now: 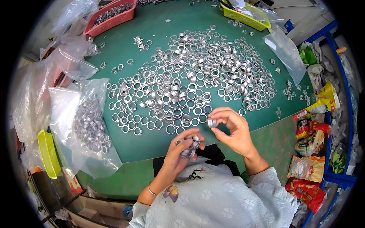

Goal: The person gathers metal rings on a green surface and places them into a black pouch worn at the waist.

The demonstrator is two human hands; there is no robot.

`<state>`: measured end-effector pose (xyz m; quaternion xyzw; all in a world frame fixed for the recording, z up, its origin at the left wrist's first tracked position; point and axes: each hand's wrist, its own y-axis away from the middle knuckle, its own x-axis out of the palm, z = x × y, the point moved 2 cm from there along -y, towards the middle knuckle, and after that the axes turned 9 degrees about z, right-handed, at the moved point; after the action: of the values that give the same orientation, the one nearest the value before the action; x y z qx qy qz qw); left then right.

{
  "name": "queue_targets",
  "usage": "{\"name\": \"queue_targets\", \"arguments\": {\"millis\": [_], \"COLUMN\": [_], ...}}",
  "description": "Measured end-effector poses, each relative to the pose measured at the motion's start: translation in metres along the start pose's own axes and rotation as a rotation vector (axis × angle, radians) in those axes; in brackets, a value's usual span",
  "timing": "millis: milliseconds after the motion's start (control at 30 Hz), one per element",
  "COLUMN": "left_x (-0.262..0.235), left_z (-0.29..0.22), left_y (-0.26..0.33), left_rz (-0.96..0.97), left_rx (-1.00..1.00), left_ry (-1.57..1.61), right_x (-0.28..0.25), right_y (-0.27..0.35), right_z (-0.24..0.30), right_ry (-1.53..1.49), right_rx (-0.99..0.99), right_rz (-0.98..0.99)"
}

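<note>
Many silver metal rings lie loose across the green table, some flat and some stacked or on edge. My left hand is closed round a handful of metal rings in front of the table's near edge. To its right, my right hand pinches a metal ring between thumb and fingers; whether it is one ring or a few together, I cannot tell. That ring is just off the near side of the spread, apart from my left hand.
A clear plastic bag of rings lies on the table's left side, with a yellow-green basket beside it. A red bin of small metal parts stands far left, a yellow bin far right. Blue shelving with colourful packets stands at right.
</note>
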<state>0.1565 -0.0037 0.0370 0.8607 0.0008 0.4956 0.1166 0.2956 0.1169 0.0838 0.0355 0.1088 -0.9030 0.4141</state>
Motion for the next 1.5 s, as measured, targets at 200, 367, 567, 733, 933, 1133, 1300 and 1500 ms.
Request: {"name": "queue_targets", "arguments": {"millis": [200,367,567,733,933,1133,1300,1500], "left_x": [0.006,0.009,0.004,0.005,-0.002,-0.001,-0.002,0.001], "left_z": [-0.002,0.000,0.008,0.007,0.021,0.019,0.022,0.022], "left_y": [-0.007,-0.009,-0.011,-0.014,-0.017,-0.024,-0.027,-0.026], "left_rz": [-0.054,-0.095,-0.125,-0.069,0.023,0.035,0.008,0.002], "left_rx": [-0.025,-0.028,-0.093,-0.136,-0.251,-0.167,-0.143,-0.111], "left_ry": [-0.001,-0.042,-0.074,-0.012,-0.159,-0.024,0.033,0.069], "right_x": [0.010,0.016,0.016,0.015,0.014,-0.021,-0.051,-0.042], "right_y": [0.001,0.001,0.002,0.009,0.012,0.024,0.047,0.048], "right_z": [0.018,0.024,0.022,0.024,0.029,0.002,-0.026,-0.038], "right_ry": [0.269,0.307,0.367,0.650,0.794,0.642,1.127,0.217], "right_rx": [0.024,0.112,0.034,0.022,-0.033,-0.028,0.349,0.358], "right_rz": [0.065,0.146,0.190,0.282,0.402,-0.198,-0.366,-0.319]}}
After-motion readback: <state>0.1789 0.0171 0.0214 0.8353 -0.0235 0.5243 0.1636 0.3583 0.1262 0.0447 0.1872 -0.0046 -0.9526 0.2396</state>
